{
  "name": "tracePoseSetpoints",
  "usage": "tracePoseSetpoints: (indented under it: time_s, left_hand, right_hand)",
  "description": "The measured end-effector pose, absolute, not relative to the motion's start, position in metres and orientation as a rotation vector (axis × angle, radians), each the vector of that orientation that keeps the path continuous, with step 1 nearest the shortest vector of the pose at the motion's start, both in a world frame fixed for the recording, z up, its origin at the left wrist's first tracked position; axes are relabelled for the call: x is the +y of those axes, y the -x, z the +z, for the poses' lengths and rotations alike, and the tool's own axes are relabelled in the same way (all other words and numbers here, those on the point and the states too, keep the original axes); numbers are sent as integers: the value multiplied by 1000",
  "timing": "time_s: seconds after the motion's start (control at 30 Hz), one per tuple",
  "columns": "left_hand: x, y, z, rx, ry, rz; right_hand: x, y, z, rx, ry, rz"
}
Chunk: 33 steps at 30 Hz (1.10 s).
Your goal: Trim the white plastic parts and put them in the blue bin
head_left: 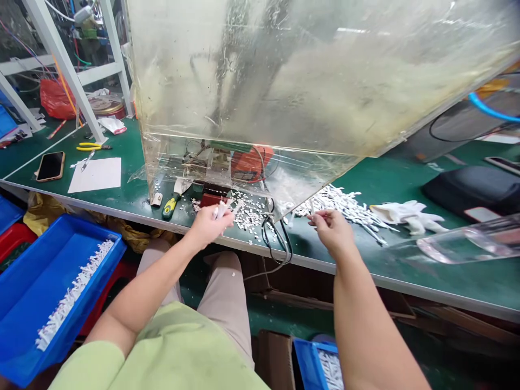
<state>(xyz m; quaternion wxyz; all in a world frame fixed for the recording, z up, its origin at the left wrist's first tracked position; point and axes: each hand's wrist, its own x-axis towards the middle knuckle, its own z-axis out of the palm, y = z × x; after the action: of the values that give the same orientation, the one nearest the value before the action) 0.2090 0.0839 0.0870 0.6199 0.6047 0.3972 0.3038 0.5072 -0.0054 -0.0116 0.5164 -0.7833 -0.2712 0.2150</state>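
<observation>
My left hand (212, 223) is closed around a few small white plastic pieces (221, 209) at the front edge of the green workbench. It is just in front of a small dark red block (213, 196) under the clear plastic guard. My right hand (335, 232) is pinched, its fingertips at the near left side of a pile of slim white plastic pieces (345, 207). What lies between those fingertips is too small to make out. Small white scraps (247, 212) are scattered on the bench between my hands.
A large clear plastic guard (284, 81) hangs over the bench. Black cables (280, 244) loop over the edge. A green-and-yellow-handled scraper (171, 206), phone (51, 166), paper (95, 175) and pliers (91, 146) lie left; white gloves (410, 214) lie right. A blue bin (36, 271) holds white pieces.
</observation>
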Motion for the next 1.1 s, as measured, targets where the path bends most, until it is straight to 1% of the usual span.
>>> tracePoseSetpoints:
  time_s: [0.13, 0.37, 0.43, 0.5, 0.6, 0.73, 0.93, 1.1]
  left_hand:
    - [62, -192, 97, 874, -1284, 691]
    - [54, -183, 97, 895, -1362, 694]
    - [50, -182, 95, 904, -1398, 688]
    - [44, -181, 91, 908, -1410, 664]
    - [34, -177, 78, 885, -1416, 636]
    - [22, -162, 52, 856, -1391, 631]
    - [10, -133, 23, 1046, -1298, 668]
    - [1, -128, 10, 1066, -1450, 691]
  right_hand:
    - [-4, -493, 4, -324, 1481, 544]
    - [-14, -433, 44, -396, 1120, 593]
    - [-18, -402, 51, -472, 1037, 695]
    - [-20, -366, 55, -503, 979, 869]
    - [-19, -316, 52, -538, 1014, 1059]
    - [-24, -281, 34, -598, 1082, 1149]
    - [-45, -274, -1, -769, 1293, 1086]
    - [-58, -261, -14, -978, 1483, 955]
